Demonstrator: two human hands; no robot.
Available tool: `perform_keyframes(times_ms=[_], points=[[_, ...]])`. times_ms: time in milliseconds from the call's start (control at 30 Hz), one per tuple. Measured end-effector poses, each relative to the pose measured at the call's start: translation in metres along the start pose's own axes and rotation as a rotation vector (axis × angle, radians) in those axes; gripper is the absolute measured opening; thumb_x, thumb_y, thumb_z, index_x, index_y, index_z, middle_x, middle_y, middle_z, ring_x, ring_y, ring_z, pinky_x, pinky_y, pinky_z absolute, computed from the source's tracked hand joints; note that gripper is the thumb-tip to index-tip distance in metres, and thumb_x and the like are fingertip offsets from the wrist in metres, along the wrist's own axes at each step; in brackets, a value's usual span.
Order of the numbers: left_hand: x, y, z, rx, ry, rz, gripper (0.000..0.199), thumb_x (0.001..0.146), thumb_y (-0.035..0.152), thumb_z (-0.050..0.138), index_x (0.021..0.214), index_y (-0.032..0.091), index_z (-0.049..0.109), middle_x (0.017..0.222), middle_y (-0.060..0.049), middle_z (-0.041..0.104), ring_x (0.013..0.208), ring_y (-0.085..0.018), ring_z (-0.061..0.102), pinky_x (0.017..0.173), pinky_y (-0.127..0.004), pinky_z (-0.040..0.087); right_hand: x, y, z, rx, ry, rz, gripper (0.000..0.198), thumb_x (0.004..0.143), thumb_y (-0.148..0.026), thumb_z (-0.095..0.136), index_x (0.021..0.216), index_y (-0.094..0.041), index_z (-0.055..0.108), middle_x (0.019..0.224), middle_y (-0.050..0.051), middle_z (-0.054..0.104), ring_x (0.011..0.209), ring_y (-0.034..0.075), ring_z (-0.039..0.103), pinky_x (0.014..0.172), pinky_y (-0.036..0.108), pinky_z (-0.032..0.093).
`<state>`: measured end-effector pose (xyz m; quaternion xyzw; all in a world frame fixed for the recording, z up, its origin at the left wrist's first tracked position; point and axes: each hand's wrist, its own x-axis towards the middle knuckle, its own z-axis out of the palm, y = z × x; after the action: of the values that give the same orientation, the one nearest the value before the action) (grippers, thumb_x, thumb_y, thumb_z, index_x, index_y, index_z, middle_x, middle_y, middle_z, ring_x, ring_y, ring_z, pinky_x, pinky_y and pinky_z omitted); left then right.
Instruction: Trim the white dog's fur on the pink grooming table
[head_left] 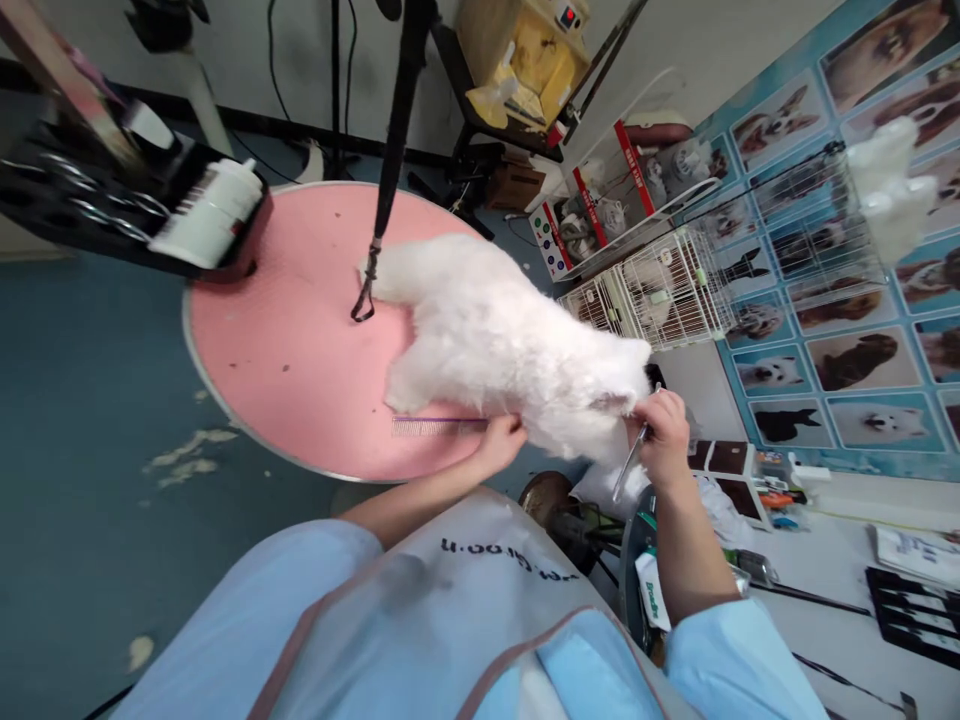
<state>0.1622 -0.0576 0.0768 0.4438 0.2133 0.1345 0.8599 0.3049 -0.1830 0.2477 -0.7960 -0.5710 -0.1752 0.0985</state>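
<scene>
White dog [487, 325] is up on the round pink desk [285, 330], on the far side of the hands from the wearer. Long axis runs on a slant, rump upper L, head lower R, so the head end is right by the R hand [663, 430] and looks to poke out past the desk's rim from this angle. R hand is def the nearer one to the face; L hand [504, 443] is lower down, against the fur on the near side of the chest.

R hand's fingers are closed in a pinch on a slim metal tool [631, 462], which slants down and left from the grip, just beside the muzzle area. L hand is curled w/ a comb [435, 427] running left from it, teeth toward the wearer. Can't tell if it's gripping the comb, the fur or both, bc the fingertips are buried.

Hard-to-see stuff: the face is mostly lost in fluff, just one dark patch near the R hand, and idk if that's an eye or an ear. Most of the legs are hidden too. Tool could be scissors, but it's too small to say for sure. Black loop [363, 312] hangs in front of the rump, prob apart from it, but can't confirm. Holder [60, 200] top L is cut off by the frame btw.
</scene>
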Motion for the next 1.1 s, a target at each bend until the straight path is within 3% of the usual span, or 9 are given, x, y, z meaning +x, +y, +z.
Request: perform_keyframes(times_ms=[167, 267, 367, 433, 633, 733, 900, 1000, 1100], points=[[-0.029, 0.001, 0.019, 0.016, -0.179, 0.146, 0.019, 0.076, 0.032, 0.065, 0.079, 0.016, 0.075, 0.082, -0.006, 0.071, 0.08, -0.018, 0.062, 0.077, -0.029, 0.046, -0.043, 0.003, 0.02, 0.07, 0.044, 0.02, 0.013, 0.082, -0.017, 0.056, 0.072, -0.024, 0.059, 0.066, -0.002, 0.057, 0.065, 0.015, 0.053, 0.092, 0.041, 0.042], [-0.027, -0.003, 0.036, -0.239, -0.163, -0.07, 0.028, 0.071, 0.04, 0.073, 0.083, 0.015, 0.074, 0.088, -0.007, 0.072, 0.086, -0.019, 0.064, 0.081, -0.031, 0.049, -0.068, -0.005, 0.039, 0.054, -0.026, 0.056, 0.015, 0.082, -0.017, 0.055, 0.07, -0.023, 0.061, 0.066, -0.002, 0.058, 0.067, 0.015, 0.054, 0.094, 0.041, 0.04], [-0.021, -0.015, 0.038, -0.488, 0.015, -0.277, 0.036, 0.061, 0.044, 0.082, 0.078, 0.014, 0.069, 0.083, -0.005, 0.07, 0.082, -0.017, 0.063, 0.079, -0.031, 0.05, -0.092, -0.019, 0.065, 0.102, -0.09, 0.071, 0.018, 0.082, -0.015, 0.052, 0.069, -0.023, 0.062, 0.067, -0.001, 0.058, 0.069, 0.015, 0.053, 0.095, 0.041, 0.038], [-0.022, -0.022, 0.03, -0.554, 0.112, -0.328, 0.038, 0.058, 0.041, 0.085, 0.077, 0.013, 0.067, 0.081, -0.004, 0.069, 0.08, -0.015, 0.063, 0.079, -0.03, 0.049, -0.106, -0.031, 0.085, 0.138, -0.138, 0.095, 0.02, 0.081, -0.015, 0.051, 0.068, -0.023, 0.063, 0.067, 0.0, 0.057, 0.071, 0.016, 0.052, 0.096, 0.041, 0.037], [-0.03, -0.028, -0.002, -0.557, 0.166, -0.32, 0.029, 0.057, 0.028, 0.082, 0.073, 0.011, 0.065, 0.073, -0.003, 0.066, 0.07, -0.013, 0.06, 0.073, -0.029, 0.049, -0.13, -0.064, 0.138, 0.184, -0.218, 0.164, 0.021, 0.08, -0.017, 0.051, 0.062, -0.023, 0.061, 0.07, 0.002, 0.056, 0.074, 0.018, 0.049, 0.097, 0.043, 0.034], [-0.031, -0.031, -0.017, -0.514, 0.207, -0.3, 0.022, 0.057, 0.019, 0.076, 0.073, 0.011, 0.064, 0.07, -0.003, 0.065, 0.067, -0.013, 0.058, 0.067, -0.026, 0.047, -0.133, -0.075, 0.154, 0.2, -0.224, 0.128, 0.019, 0.078, -0.016, 0.052, 0.063, -0.023, 0.061, 0.071, 0.002, 0.057, 0.074, 0.017, 0.048, 0.097, 0.042, 0.033], [-0.037, -0.047, -0.046, -0.531, 0.191, -0.19, 0.019, 0.062, 0.005, 0.061, 0.079, 0.013, 0.063, 0.076, 0.0, 0.065, 0.073, -0.011, 0.054, 0.07, -0.024, 0.043, -0.133, -0.095, 0.175, 0.262, -0.196, 0.127, 0.018, 0.076, -0.012, 0.053, 0.069, -0.024, 0.066, 0.072, 0.002, 0.06, 0.075, 0.017, 0.051, 0.098, 0.043, 0.033], [-0.037, -0.059, -0.059, -0.46, 0.181, -0.151, 0.02, 0.062, 0.005, 0.061, 0.08, 0.013, 0.064, 0.078, 0.0, 0.066, 0.077, -0.011, 0.055, 0.075, -0.024, 0.043, -0.134, -0.11, 0.18, 0.389, -0.207, 0.243, 0.017, 0.082, -0.021, 0.052, 0.079, -0.023, 0.069, 0.077, 0.004, 0.065, 0.078, 0.019, 0.055, 0.096, 0.042, 0.036], [-0.031, -0.068, -0.065, -0.399, 0.164, -0.119, 0.026, 0.056, 0.013, 0.071, 0.081, 0.015, 0.067, 0.08, -0.001, 0.068, 0.077, -0.013, 0.057, 0.075, -0.026, 0.046, -0.142, -0.122, 0.171, 0.607, -0.286, 0.465, 0.023, 0.087, -0.034, 0.05, 0.08, -0.02, 0.067, 0.077, 0.005, 0.067, 0.075, 0.019, 0.057, 0.082, 0.036, 0.043]])
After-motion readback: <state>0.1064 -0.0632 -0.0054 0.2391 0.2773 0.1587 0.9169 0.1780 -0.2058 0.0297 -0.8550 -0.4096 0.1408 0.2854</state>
